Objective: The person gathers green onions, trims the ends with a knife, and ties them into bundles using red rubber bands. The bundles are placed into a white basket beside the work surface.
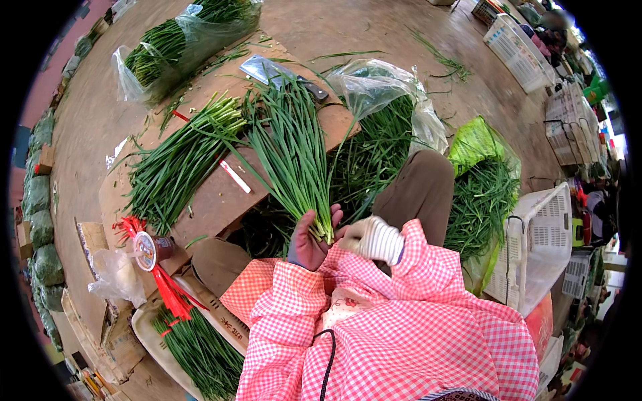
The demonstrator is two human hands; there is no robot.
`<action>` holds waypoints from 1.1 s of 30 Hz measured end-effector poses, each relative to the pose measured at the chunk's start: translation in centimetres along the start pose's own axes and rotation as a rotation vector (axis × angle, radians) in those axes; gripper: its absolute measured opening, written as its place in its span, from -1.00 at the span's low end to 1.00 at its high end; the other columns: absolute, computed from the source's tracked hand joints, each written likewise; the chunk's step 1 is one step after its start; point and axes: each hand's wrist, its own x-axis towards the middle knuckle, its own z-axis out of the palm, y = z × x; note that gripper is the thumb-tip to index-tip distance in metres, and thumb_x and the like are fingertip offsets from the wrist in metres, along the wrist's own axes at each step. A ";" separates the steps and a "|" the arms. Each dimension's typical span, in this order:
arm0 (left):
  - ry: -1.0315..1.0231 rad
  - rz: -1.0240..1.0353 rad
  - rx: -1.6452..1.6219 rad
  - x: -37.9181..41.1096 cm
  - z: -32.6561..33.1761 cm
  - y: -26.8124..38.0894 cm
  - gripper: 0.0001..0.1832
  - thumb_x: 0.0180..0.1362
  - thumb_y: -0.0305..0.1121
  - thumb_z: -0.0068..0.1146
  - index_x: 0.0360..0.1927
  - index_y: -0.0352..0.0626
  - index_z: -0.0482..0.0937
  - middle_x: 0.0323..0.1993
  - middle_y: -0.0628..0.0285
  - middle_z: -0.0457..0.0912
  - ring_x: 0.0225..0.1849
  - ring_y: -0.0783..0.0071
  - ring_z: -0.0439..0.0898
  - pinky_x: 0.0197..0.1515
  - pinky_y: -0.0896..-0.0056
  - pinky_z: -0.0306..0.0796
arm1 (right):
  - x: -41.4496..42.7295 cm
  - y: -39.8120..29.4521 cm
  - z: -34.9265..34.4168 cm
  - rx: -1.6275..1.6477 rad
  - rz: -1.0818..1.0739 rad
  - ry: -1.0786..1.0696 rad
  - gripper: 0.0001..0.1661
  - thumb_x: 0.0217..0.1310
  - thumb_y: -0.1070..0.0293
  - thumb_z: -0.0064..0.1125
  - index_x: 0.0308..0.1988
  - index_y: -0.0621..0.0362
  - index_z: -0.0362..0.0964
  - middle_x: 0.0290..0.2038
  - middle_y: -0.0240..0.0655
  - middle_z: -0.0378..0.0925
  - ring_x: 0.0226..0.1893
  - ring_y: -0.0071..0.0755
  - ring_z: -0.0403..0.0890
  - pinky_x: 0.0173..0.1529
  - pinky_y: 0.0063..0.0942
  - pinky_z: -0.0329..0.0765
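Observation:
My left hand (310, 245), palm up, holds the stem ends of a bunch of green garlic chives (296, 155) whose leaves spread away across the cardboard-covered surface. Close at its right is my right hand (368, 238) in a pale glove with a striped cuff, fingers bent near the stem ends; whether it touches them I cannot tell. A second bunch of chives (175, 165) lies on the cardboard at the left. Beyond the held leaves rests a cleaver (266, 70) with a black handle. A red-and-white strip (234, 175) lies between the two bunches.
Clear plastic bags of chives stand at the far left (188, 35) and beside my right knee (386, 120). A yellow-green bag (476, 145) and a white plastic crate (546, 245) are at the right. Red ties (170, 293), a lidded cup (145, 250) and a tray of chives (200, 351) are lower left.

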 end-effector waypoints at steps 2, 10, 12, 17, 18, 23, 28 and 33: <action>-0.020 -0.021 -0.054 0.1 0.2 0.0 -0.52 0.33 -0.17 -0.14 0.18 -0.32 0.35 0.16 -0.10 0.43 0.17 0.12 0.46 0.22 -0.04 0.34 | 0.1 0.7 2.3 -0.080 -0.083 -0.178 -0.74 0.06 0.17 0.08 -0.44 0.09 0.59 -0.50 -0.19 0.59 -0.47 -0.16 0.59 -0.38 -0.25 0.49; 0.072 0.024 0.109 0.2 -0.4 -0.1 -0.52 0.32 -0.21 -0.09 0.20 -0.32 0.31 0.12 -0.08 0.46 0.12 0.18 0.50 0.18 0.14 0.40 | 2.2 -0.3 2.3 0.012 -0.123 -0.035 -0.79 0.04 0.24 0.11 -0.49 0.10 0.56 -0.62 -0.23 0.52 -0.55 -0.17 0.57 -0.42 -0.28 0.48; 0.102 0.030 0.165 0.3 -0.1 0.0 -0.52 0.30 -0.21 -0.03 0.19 -0.30 0.32 0.11 -0.04 0.48 0.08 0.22 0.52 0.15 0.19 0.43 | 2.0 0.1 1.3 -0.072 -0.245 -0.083 -0.78 0.05 0.21 0.11 -0.48 0.08 0.57 -0.60 -0.22 0.53 -0.55 -0.18 0.57 -0.42 -0.31 0.48; 0.280 0.059 0.305 0.7 1.4 -0.1 -0.62 0.20 -0.33 0.15 0.06 -0.25 0.43 -0.11 0.11 0.61 -0.22 0.43 0.64 -0.18 0.33 0.62 | 2.1 -0.8 -2.8 0.062 0.360 0.085 -0.49 0.11 -0.07 0.11 -0.35 0.22 0.59 -0.50 -0.09 0.58 -0.42 -0.15 0.63 -0.28 -0.32 0.53; 0.304 0.062 0.357 0.6 1.7 -0.2 -0.64 0.24 -0.34 0.09 0.08 -0.26 0.43 -0.27 0.27 0.59 -0.29 0.49 0.59 -0.17 0.37 0.60 | 2.6 -0.4 -2.7 0.084 0.333 0.135 -0.48 0.10 -0.08 0.13 -0.34 0.22 0.58 -0.49 -0.09 0.58 -0.41 -0.14 0.63 -0.27 -0.31 0.53; 0.369 0.087 0.436 -0.1 1.6 -0.6 -0.77 0.26 -0.40 -0.04 -0.10 -0.34 0.48 -0.23 0.13 0.57 -0.19 0.37 0.59 -0.09 0.27 0.59 | 6.3 0.3 -1.0 -0.064 0.191 0.182 -0.49 0.10 -0.03 0.11 -0.30 0.27 0.51 -0.40 0.04 0.55 -0.37 0.04 0.61 -0.26 -0.19 0.52; 0.317 0.043 0.222 -0.4 2.6 -0.2 -0.73 0.20 -0.36 -0.01 -0.13 -0.36 0.49 -0.17 0.06 0.60 -0.12 0.21 0.62 -0.04 0.13 0.58 | 6.4 1.4 -0.4 0.295 0.157 0.261 -0.71 0.22 0.29 -0.01 -0.20 0.28 0.49 -0.53 -0.17 0.56 -0.59 -0.37 0.65 -0.47 -0.41 0.54; 0.341 0.040 0.244 -0.3 1.5 -0.4 -0.75 0.20 -0.39 0.02 -0.10 -0.29 0.50 -0.21 0.16 0.62 -0.28 0.45 0.60 -0.20 0.34 0.59 | 6.1 1.5 -0.3 0.312 0.142 0.315 -0.73 0.18 0.26 0.02 -0.24 0.18 0.55 -0.48 -0.20 0.60 -0.47 -0.26 0.62 -0.32 -0.36 0.54</action>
